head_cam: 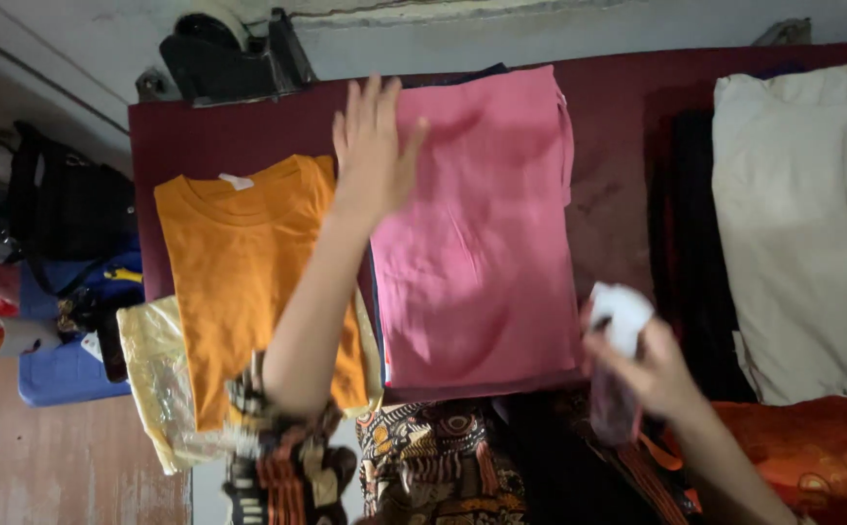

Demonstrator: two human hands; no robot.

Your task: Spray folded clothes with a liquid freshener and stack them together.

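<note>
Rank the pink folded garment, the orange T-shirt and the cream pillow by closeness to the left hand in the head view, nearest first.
From the left hand:
1. Pink folded garment, under its fingers, table middle.
2. Orange T-shirt, just left of the wrist.
3. Cream pillow, far right edge.

small white neck label [237, 181] inside orange shirt collar, possibly a clear plastic bag [159, 384] beneath it

Head view, steeply down, close
</note>
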